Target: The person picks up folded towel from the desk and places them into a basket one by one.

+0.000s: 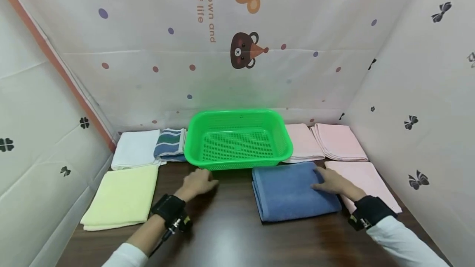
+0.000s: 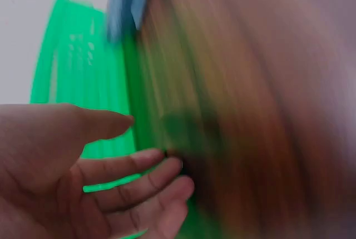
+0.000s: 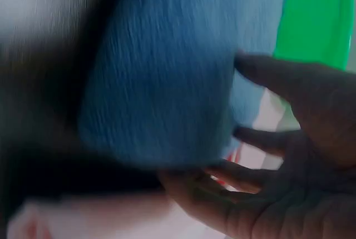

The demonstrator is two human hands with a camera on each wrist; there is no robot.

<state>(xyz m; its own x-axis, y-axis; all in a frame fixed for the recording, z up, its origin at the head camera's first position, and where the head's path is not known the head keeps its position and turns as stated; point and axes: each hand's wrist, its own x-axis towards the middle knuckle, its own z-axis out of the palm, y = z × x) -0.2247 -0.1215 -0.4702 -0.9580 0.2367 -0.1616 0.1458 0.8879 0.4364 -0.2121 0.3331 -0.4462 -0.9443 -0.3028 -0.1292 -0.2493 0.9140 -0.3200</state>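
Observation:
A folded blue towel (image 1: 297,193) lies on the dark table in front of the basket. My right hand (image 1: 334,182) is at its right side, thumb and index fingertip spread apart over the cloth. In the right wrist view that hand (image 3: 267,155) has its fingertips right at the blue towel's edge (image 3: 167,83), thumb and fingers apart. My left hand (image 1: 198,182) hovers empty near the front of the green basket (image 1: 237,164), fingers loosely bent. In the left wrist view, the hand (image 2: 128,178) overlaps the basket's side (image 2: 83,66), holding nothing.
Pale pink towels (image 1: 341,141) lie folded at the right, one partly beside the blue towel. On the left are a yellow towel (image 1: 120,197), a white towel (image 1: 135,147) and a blue-striped towel (image 1: 170,143). Printed cloth walls (image 1: 148,81) enclose the table (image 1: 222,234).

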